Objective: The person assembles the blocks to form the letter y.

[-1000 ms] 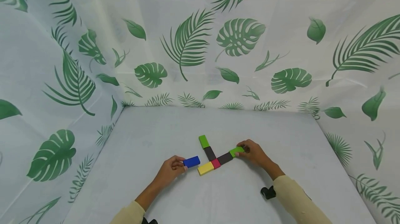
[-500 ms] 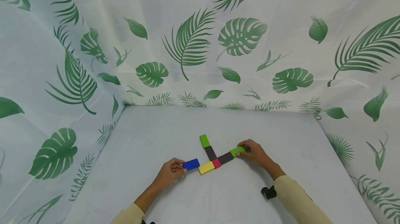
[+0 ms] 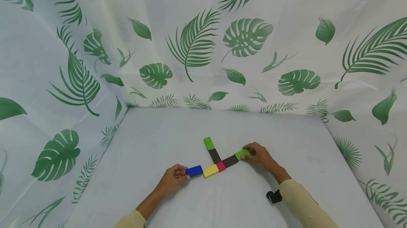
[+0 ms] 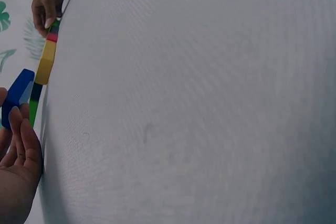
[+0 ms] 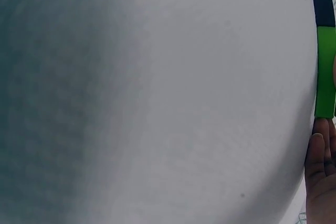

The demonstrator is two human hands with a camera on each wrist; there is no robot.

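Note:
My left hand (image 3: 170, 182) pinches a blue rectangular block (image 3: 194, 171) between thumb and fingers. The block's right end is right at the left end of a yellow block (image 3: 211, 171); in the left wrist view the blue block (image 4: 21, 93) looks tilted. Yellow leads to a small red block (image 3: 220, 166), then a black block (image 3: 230, 161) and a green block (image 3: 241, 155), in one slanting row. On that green block's right end, my right hand (image 3: 262, 157) keeps a pinch. Another black block (image 3: 214, 156) and green block (image 3: 208, 143) branch away from the red one.
The blocks lie on a white-covered table (image 3: 152, 132). Leaf-printed white cloth (image 3: 203, 54) rises at the back and both sides. A black device (image 3: 274, 196) sits at the right wrist, under the sleeve (image 3: 302, 199).
My left hand has brought the blue block nearer to me and down, from above the yellow block's left end to in line with it. The right hand stays on the green block.

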